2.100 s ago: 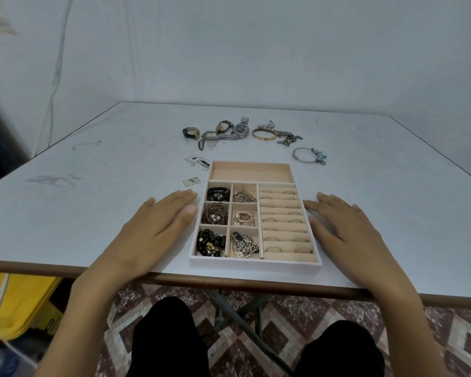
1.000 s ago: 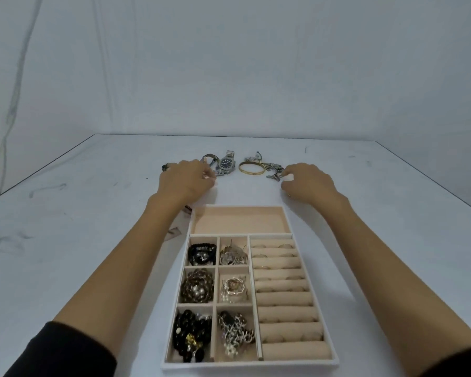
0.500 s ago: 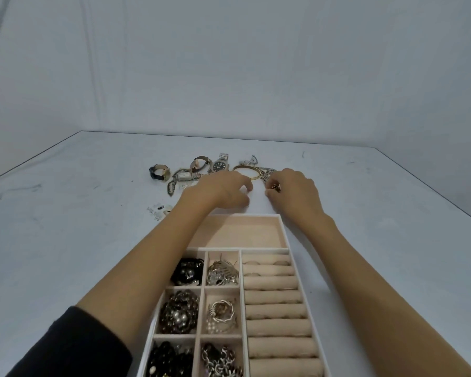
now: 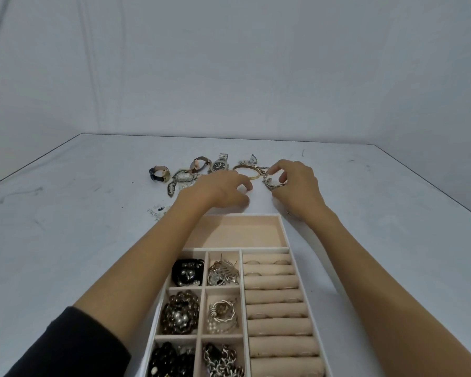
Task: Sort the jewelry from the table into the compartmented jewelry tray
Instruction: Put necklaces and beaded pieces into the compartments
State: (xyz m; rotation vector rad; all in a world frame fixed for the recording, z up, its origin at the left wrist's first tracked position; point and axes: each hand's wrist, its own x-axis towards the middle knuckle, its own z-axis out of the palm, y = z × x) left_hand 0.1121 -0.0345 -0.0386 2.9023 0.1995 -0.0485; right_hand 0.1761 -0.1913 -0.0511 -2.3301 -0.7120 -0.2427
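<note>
My right hand [image 4: 297, 186] is out past the far end of the tray [image 4: 264, 250], knuckles up and fingers curled. The chain [image 4: 269, 183] is pinched in them: thumb and forefinger are closed over its far end, and the rest hangs in a small tangle under my palm on the side nearer my other hand. I cannot tell whether the tangle touches the table [image 4: 65, 227].

My left hand [image 4: 220, 189] is just beside it, also beyond the tray, with the fingers bent down and their tips at the table. From here I cannot tell whether they grip anything. The bangle [image 4: 246, 170] lies flat just behind those fingertips, between my two hands and near the chain.

The watches lie in a loose row to the left of the bangle:
- a steel watch [image 4: 219, 165]
- a brown-strap watch [image 4: 199, 163]
- a small square watch [image 4: 184, 176]
- a black-strap watch [image 4: 158, 174], farthest left

A small charm piece [image 4: 249, 159] lies behind the bangle.

In the tray, the wide far compartment [image 4: 237, 232] holds nothing. The six small squares on the left each hold a piece. The ring rolls [image 4: 275, 296] on the right carry a few rings.
</note>
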